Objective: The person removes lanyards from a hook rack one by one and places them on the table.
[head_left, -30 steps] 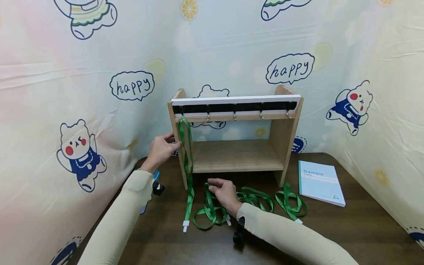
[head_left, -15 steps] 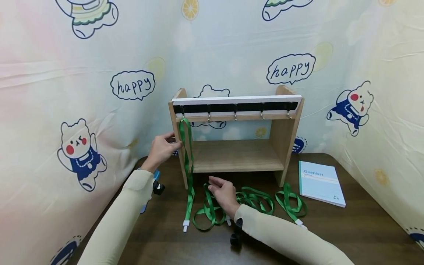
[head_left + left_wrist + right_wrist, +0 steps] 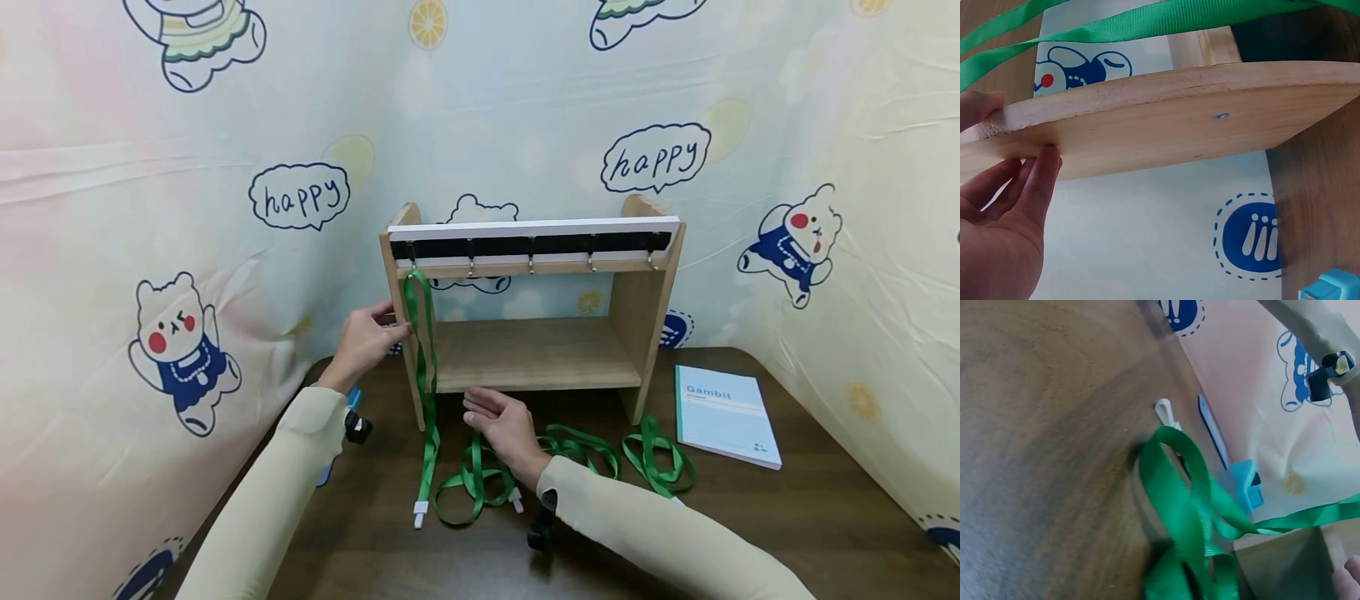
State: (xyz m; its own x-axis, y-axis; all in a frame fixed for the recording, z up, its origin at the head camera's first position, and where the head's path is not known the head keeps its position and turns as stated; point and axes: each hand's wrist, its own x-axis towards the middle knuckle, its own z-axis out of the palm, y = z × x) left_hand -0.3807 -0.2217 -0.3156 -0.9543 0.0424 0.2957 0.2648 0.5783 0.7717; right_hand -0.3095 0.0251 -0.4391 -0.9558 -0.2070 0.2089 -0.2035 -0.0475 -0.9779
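A green lanyard (image 3: 431,417) hangs from the leftmost hook of a wooden shelf (image 3: 540,350), its white clip low in front. My left hand (image 3: 363,342) grips the shelf's left side panel (image 3: 1147,122), thumb at its front edge and fingers against its outer face. My right hand (image 3: 506,429) hovers over a second green lanyard (image 3: 474,479) on the table, fingers loosely extended and a gap beside the thumb. Part of that lanyard is hidden behind the hand. Further right lie two more green lanyards, one looped (image 3: 581,446) and one bunched (image 3: 660,458).
Several small metal hooks line a black strip (image 3: 562,244) on the shelf's top rail. A notebook (image 3: 727,417) lies at the right of the brown table (image 3: 480,567). Light blue objects (image 3: 1246,484) are left of the shelf. A printed cloth (image 3: 510,92) stands behind.
My right hand has risen slightly, and the top of the lanyard under it now sits a little further right, partly behind the hand. My left hand has stayed on the panel.
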